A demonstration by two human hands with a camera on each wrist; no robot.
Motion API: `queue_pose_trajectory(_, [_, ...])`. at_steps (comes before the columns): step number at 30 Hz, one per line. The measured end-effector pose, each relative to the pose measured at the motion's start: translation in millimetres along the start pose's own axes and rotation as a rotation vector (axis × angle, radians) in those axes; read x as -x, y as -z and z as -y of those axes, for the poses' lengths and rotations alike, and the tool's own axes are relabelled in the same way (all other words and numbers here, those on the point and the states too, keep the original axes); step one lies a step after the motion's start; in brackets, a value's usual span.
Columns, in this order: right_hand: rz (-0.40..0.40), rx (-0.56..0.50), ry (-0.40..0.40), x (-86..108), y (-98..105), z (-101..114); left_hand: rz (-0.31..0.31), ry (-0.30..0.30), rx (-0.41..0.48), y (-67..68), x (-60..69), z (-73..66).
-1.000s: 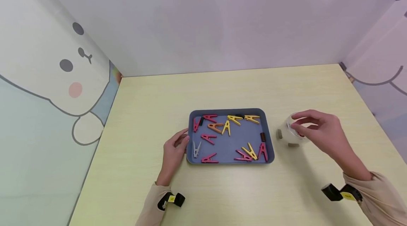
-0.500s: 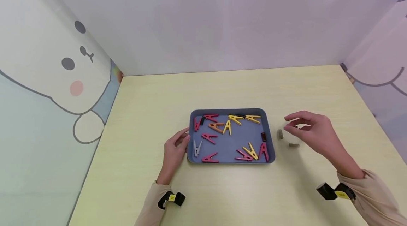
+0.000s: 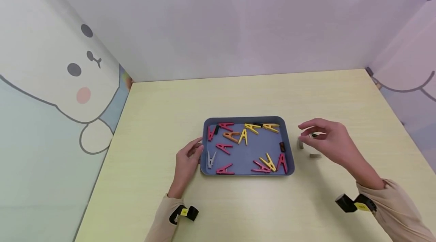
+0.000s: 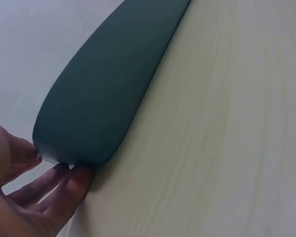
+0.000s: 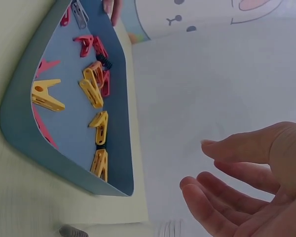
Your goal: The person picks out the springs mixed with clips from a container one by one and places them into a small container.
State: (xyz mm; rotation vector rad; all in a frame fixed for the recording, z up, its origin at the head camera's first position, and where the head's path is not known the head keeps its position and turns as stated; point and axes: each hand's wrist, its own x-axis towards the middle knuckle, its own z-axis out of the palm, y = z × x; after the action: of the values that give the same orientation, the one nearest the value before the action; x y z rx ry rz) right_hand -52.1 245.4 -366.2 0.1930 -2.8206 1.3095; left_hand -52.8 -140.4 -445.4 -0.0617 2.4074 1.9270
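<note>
In the head view, a blue-grey tray (image 3: 252, 147) holds several red and yellow clips, an orange clip (image 3: 231, 137) and a grey clip (image 3: 211, 159). My left hand (image 3: 186, 164) grips the tray's left edge; the left wrist view shows its fingers (image 4: 76, 185) against the outer wall. Right of the tray, my right hand (image 3: 328, 140) hovers with thumb and fingers apart and slightly bent. The right wrist view shows nothing between that hand's fingers (image 5: 246, 182). A small dark thing (image 3: 314, 135) shows behind them in the head view; its nature is unclear.
Two short grey pieces (image 3: 300, 143) (image 3: 315, 155) lie on the pale table (image 3: 252, 208) right of the tray. Dark coils, one at the right side (image 3: 282, 147), lie among the clips. A white wall (image 3: 238, 22) stands behind the table.
My right hand has moved left, toward the tray. The clear round container beneath it a second ago can no longer be made out. My left hand and the tray stay in place.
</note>
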Motion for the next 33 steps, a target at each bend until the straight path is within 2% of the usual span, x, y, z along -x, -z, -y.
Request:
queue_pose_trajectory(9, [0.055,0.034,0.035,-1.4,-5.9,-0.7,0.000,-0.019,-0.007,-1.4,0.7,1.2])
queue_pose_trajectory(21, [0.070,0.058,0.179,-8.9,-15.6,0.1,-0.008,-0.019,0.002,-1.6,0.5,0.0])
queue_pose_trajectory(33, [0.110,0.080,0.206,-13.7,-25.0,-3.8,-0.023,-0.017,-0.018,-1.8,1.8,0.1])
